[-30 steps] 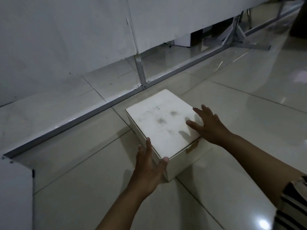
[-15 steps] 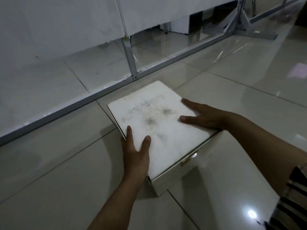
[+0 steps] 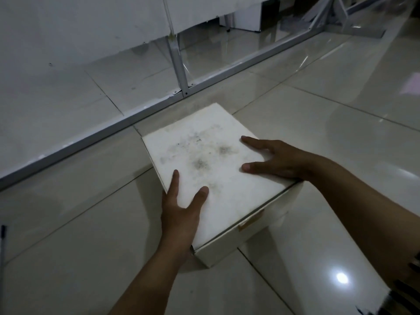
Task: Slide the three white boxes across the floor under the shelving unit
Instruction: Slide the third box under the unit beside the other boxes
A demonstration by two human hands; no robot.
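One white box (image 3: 211, 169) with grey smudges on its lid sits on the tiled floor, its far corner close to the grey metal base rail (image 3: 75, 142) of the shelving unit. My left hand (image 3: 181, 208) lies flat on the lid's near left edge, fingers spread. My right hand (image 3: 272, 161) presses flat on the lid's right side, fingers pointing left. Another white box (image 3: 247, 20) shows far back under the unit. A third box is not in view.
A grey upright post (image 3: 179, 69) of the shelving stands just beyond the box, joined to the rail. White panels (image 3: 79, 26) hang above the gap. Metal braces (image 3: 341, 19) sit at the far right. Glossy floor tiles spread to the right.
Both hands have shifted from the box's near corner and right edge onto the top of the lid. The box now sits closer to me in the view.
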